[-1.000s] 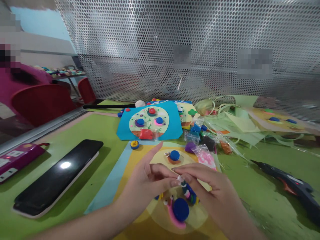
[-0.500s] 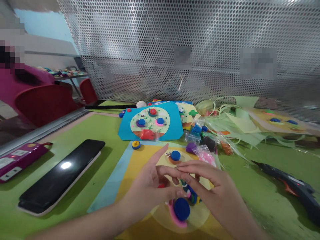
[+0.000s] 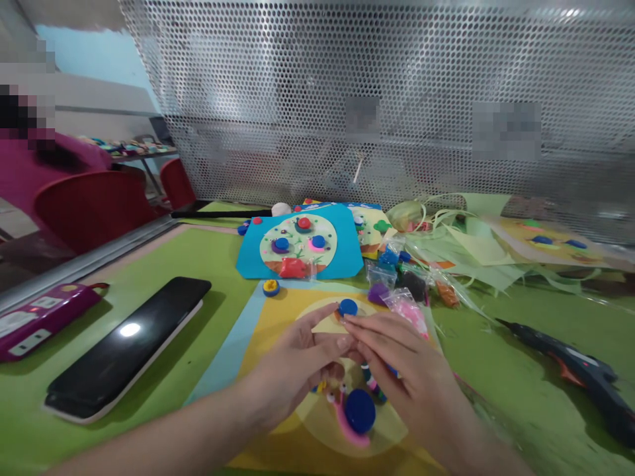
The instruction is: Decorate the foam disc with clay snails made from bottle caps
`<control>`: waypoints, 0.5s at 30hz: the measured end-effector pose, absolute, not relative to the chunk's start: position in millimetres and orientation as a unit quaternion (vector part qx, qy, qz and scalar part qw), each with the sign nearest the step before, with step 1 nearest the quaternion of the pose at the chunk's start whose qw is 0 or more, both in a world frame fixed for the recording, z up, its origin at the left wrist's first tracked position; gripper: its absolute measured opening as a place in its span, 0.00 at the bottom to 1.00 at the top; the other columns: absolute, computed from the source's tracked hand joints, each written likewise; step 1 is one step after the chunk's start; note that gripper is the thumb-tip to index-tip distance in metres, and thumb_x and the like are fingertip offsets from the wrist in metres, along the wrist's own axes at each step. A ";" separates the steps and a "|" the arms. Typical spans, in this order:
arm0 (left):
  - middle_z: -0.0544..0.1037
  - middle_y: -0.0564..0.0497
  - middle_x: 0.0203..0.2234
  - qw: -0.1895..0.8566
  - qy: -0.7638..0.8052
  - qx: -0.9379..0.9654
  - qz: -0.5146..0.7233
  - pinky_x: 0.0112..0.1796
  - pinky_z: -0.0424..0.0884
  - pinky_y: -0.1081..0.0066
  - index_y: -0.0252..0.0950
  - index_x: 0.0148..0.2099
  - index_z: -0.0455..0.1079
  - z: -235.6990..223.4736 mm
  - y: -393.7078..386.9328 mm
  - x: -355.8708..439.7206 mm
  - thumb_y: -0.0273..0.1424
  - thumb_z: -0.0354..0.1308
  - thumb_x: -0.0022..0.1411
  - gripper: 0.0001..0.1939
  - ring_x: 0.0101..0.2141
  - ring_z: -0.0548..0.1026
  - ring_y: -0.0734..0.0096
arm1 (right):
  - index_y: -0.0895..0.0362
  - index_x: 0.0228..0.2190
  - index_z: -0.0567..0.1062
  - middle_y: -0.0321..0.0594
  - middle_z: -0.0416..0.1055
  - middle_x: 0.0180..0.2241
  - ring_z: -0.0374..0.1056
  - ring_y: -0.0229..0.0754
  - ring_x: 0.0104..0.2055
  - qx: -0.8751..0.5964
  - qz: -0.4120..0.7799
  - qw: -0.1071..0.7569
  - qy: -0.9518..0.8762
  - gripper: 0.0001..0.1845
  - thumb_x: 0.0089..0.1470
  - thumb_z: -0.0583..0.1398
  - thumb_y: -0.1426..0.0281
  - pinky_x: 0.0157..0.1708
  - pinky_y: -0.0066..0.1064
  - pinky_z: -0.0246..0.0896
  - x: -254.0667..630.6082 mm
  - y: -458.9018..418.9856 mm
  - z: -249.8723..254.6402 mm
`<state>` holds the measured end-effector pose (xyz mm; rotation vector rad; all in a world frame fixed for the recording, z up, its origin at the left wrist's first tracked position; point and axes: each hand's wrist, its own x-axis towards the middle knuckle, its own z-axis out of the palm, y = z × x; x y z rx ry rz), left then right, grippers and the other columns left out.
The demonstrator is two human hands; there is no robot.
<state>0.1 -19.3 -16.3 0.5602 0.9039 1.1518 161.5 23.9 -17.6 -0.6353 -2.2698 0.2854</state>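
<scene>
Snail collage [image 3: 268,324] lies flat on the green tabletop [image 3: 213,264], front and centre, under both hands. Left to right: purple power strip [image 3: 44,317]; black phone-like device [image 3: 149,337], set slantwise; blue-and-yellow cap [image 3: 271,287] at the sheet's far left corner. Left hand [image 3: 292,360] over the collage, forefinger extended toward the upper snail's blue cap [image 3: 348,308], thumb tip meeting the right fingertips. Pink snail [image 3: 342,423], with a dark blue cap [image 3: 360,411] for its shell, lies below the hands. Striped clay piece [image 3: 368,375] partly covered by the right hand [image 3: 411,363], whose fingers are drawn together at the tips. Grip: fingertips of both hands bunched lightly; whether anything small is pinched between them cannot be told. Farther right: bagged pink clay [image 3: 409,314] by the sheet's far edge, then glue gun [image 3: 575,363], nozzle pointing toward the collage. Handling, judged: whole work light; sheet bendy, best lifted by bare margins at two opposite sides. Clay likely soft, easily dented; eye stalks [image 3: 337,395] thin and fragile, not to be pinched. Caps look stiff, smooth, perhaps slippery; their rims would be the safest hold on a snail.
</scene>
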 end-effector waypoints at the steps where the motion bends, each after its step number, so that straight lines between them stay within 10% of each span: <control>1: 0.77 0.52 0.25 0.705 0.407 0.251 0.523 0.27 0.63 0.76 0.32 0.59 0.54 -16.7 -19.1 -0.2 0.33 0.70 0.46 0.42 0.24 0.71 0.77 | 0.55 0.45 0.75 0.41 0.74 0.44 0.69 0.42 0.47 -0.247 0.117 0.378 -0.885 0.16 0.57 0.53 0.75 0.47 0.35 0.68 160.9 23.7 -17.8; 15: 0.77 0.57 0.24 0.676 0.436 0.283 0.523 0.30 0.62 0.76 0.37 0.57 0.58 -14.6 -18.3 -3.7 0.29 0.71 0.42 0.41 0.26 0.72 0.77 | 0.55 0.40 0.76 0.40 0.76 0.39 0.70 0.41 0.42 -0.214 0.122 0.404 -0.881 0.13 0.56 0.55 0.76 0.43 0.32 0.69 162.1 21.7 -11.2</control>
